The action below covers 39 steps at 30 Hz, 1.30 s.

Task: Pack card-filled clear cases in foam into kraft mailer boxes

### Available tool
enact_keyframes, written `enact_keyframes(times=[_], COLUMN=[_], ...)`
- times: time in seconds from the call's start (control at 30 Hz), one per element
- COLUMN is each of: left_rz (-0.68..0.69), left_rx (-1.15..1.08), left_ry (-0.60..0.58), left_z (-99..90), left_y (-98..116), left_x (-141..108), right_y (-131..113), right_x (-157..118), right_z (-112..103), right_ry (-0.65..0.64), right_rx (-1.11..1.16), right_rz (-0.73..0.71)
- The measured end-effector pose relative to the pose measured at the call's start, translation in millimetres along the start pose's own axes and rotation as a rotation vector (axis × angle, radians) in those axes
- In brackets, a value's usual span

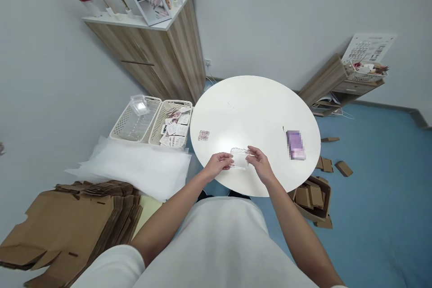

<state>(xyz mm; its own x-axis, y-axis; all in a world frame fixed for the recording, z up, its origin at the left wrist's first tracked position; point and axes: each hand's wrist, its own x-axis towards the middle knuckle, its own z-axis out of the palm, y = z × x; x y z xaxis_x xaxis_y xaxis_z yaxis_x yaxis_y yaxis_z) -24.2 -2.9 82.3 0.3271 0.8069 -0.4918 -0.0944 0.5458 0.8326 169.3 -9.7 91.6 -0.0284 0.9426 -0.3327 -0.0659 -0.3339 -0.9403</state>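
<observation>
A small clear plastic box sits at the near edge of the round white table. My left hand grips its left end and my right hand grips its right end. A small card of pink stick-on nails lies on the table to the left, apart from both hands. A blurred purple object lies on the table to the right.
Left of the table stand two white baskets, one with clear boxes and one with nail cards. Flat cardboard and white foam sheets lie at the near left. A cardboard box and scraps sit on the blue floor at right.
</observation>
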Motion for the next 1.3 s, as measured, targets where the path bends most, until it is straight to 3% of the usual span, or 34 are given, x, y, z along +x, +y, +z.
enact_keyframes(times=[0.23,0.43,0.6,0.8,1.03,1.2,1.3], left_rz=[-0.051,-0.023,0.143,0.33,0.45,0.425,0.402], left_rx=[-0.039,0.15,0.398,0.752,0.782,0.726,0.688], left_ry=[0.009,0.054,0.09,-0.157,-0.224,-0.238,-0.278], left_z=[41.8,55.4,46.6,32.7,27.7,16.1,10.6], left_y=[-9,-12,-9,4,5,10,15], left_x=[27,38,39,49,62,60,60], right_y=[10,22,30,27,24,13,0], right_x=[2,7,8,2,-4,-7,-4], right_z=[-51,-65,-65,-57,-48,-52,-53], right_ry=[-0.058,-0.045,0.032,0.099,0.094,0.043,-0.069], right_rx=[0.069,0.018,0.005,0.031,-0.02,-0.419,-0.663], right_rz=[0.13,0.102,0.114,0.095,0.079,-0.103,-0.214])
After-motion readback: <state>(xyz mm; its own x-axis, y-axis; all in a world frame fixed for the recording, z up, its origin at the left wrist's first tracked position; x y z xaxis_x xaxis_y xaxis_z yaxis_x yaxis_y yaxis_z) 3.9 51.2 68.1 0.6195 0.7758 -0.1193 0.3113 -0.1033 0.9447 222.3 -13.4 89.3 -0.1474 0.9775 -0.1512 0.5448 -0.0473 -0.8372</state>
